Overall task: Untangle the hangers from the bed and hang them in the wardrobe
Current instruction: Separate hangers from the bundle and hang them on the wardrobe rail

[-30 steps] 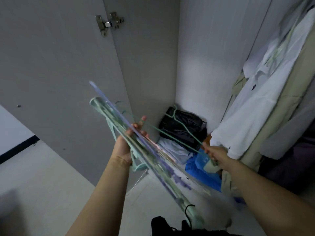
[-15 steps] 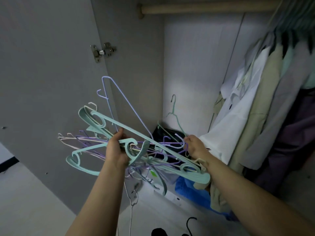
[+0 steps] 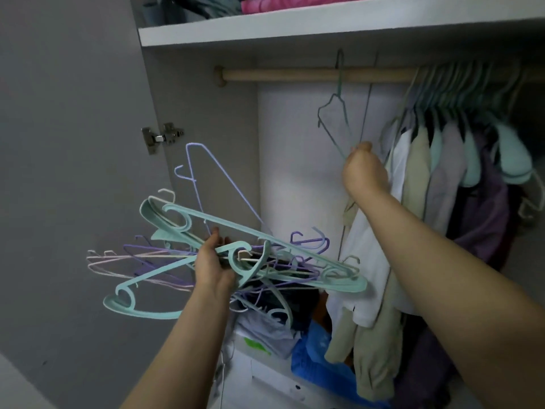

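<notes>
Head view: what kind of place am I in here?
Most likely a bedroom wardrobe, door open: a wooden rail carries hung clothes, a shelf of folded items sits above, and the right hand holds a wire hanger at the rail.

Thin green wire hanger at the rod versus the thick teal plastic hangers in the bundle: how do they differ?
The thin green wire hanger is slim, single and upright, its hook at the wooden rod, held low by the right hand. The thick teal plastic hangers are broad, lie nearly flat and sit tangled with purple and pale wire ones in the left hand. Both are empty of clothes.
</notes>
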Demonstrator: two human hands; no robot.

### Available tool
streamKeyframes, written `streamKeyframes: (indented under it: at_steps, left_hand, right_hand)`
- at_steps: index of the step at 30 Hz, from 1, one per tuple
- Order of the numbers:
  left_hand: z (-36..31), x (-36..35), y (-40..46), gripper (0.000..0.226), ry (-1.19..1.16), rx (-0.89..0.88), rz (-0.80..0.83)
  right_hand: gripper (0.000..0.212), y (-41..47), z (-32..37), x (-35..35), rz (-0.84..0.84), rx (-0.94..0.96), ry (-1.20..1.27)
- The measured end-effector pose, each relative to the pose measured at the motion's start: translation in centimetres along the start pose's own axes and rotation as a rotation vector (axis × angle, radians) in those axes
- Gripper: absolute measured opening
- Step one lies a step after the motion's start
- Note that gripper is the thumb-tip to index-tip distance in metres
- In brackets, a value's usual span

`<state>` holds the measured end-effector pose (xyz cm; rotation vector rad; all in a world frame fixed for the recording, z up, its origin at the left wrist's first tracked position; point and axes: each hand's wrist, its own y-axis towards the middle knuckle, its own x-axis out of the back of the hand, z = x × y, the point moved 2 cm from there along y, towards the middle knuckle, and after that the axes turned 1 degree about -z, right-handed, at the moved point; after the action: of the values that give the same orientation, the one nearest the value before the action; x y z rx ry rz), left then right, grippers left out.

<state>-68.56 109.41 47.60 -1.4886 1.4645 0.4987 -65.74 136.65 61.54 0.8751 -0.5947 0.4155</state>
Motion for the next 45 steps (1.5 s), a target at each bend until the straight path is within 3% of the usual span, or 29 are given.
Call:
streamKeyframes:
  at_steps: [9,13,16,20,24,27,29,31,33,34,35,37,39,43,45]
  left_hand:
    - [0.8,-2.3,0.7,0.014,0.087,0.044,0.155]
    - [1.5,-1.2,1.3,0.038,0.097,0.047,0.226]
    - [1.8,0.0,1.4,0.044,0.102,0.065,0.239]
    - [1.9,1.5,1.3,0.038,0.053,0.149,0.326]
    - [1.6,3.3,0.9,0.014,0.086,0.183,0.413]
    - [1.5,5.2,0.8,0.022,0.132,0.201,0.426]
    - [1.4,6.0,0.1,0.011,0.18,0.23,0.489]
    - [1.6,6.4,-0.3,0.024,0.28,0.243,0.603]
    - [1.7,6.9,-0.5,0.029,0.312,0.26,0.604]
    - [1.7,7.4,-0.2,0.033,0.316,0.26,0.559]
    - [1.6,7.8,0.0,0.035,0.325,0.254,0.523]
    - [1.4,8.6,0.1,0.035,0.353,0.24,0.504]
    - [1.3,9.3,0.2,0.035,0.325,0.239,0.503]
    - [0.9,9.8,0.0,0.03,0.298,0.257,0.521]
    - [0.9,9.7,-0.1,0.028,0.323,0.282,0.553]
  right_hand:
    - [0.038,1.7,-1.1,-0.2,0.127,-0.171,-0.05]
    - [0.048,0.8,-3.0,-0.6,0.061,-0.269,0.031]
    - [0.052,-0.1,-4.5,-0.1,-0.01,-0.339,0.143]
    - [0.056,-3.3,-5.2,0.3,-0.086,-0.219,0.227]
    - [0.059,-9.0,-3.9,-0.4,-0.364,-0.042,0.107]
    - [0.055,-12.6,-3.0,-1.8,-0.458,0.078,0.064]
    - [0.042,-14.1,-2.0,-3.8,-0.168,0.122,0.232]
    - [0.031,-16.2,-0.1,-5.9,0.506,0.093,0.401]
    - [0.068,-18.9,1.6,-7.3,1.199,0.127,0.296]
    - [0.079,-20.2,2.1,-7.7,1.423,0.2,0.202]
    - [0.08,-21.2,2.2,-8.1,1.539,0.279,0.129]
    - [0.066,-22.3,1.9,-8.7,1.564,0.302,0.125]
    - [0.052,-23.0,1.2,-9.0,1.589,0.112,0.266]
    - [0.077,-24.5,0.1,-9.9,1.587,-0.244,0.481]
    - [0.068,-24.8,-0.3,-10.3,1.603,-0.336,0.508]
